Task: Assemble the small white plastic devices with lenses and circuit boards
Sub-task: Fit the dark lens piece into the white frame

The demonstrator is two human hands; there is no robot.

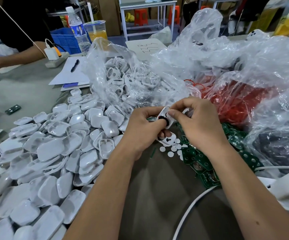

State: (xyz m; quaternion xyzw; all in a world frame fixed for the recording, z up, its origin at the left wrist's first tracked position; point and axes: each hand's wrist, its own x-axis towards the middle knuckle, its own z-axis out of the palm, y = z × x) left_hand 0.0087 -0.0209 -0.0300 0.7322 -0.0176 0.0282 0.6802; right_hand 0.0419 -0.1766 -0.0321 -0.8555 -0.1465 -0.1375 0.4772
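Shells [57, 153] lie heaped at the far left, white trays piled loosely, well apart from the work. Just right of them the left hand [141, 123] has its fingers curled round a white housing [164, 116], thumb over a black ring on its face, with what looks like a second white piece [168, 140] tucked under the lower fingers. The housing sits between both hands, above the table's middle. The right hand [194, 122] pinches its upper edge, thumb and forefinger closed on the part near a lens opening; what the fingertips carry, if anything, cannot be told. Below lie small white discs [172, 150] scattered on the cloth, and further right green boards [202, 163] spill out beside clear bags [244, 70].

The step appears to be seating a lens or ring in the housing. Doing it well probably means the left hand keeping the housing steady and level while the right presses straight down, not at a slant, so the piece snaps flush. Discs near the wrist could be swept off.
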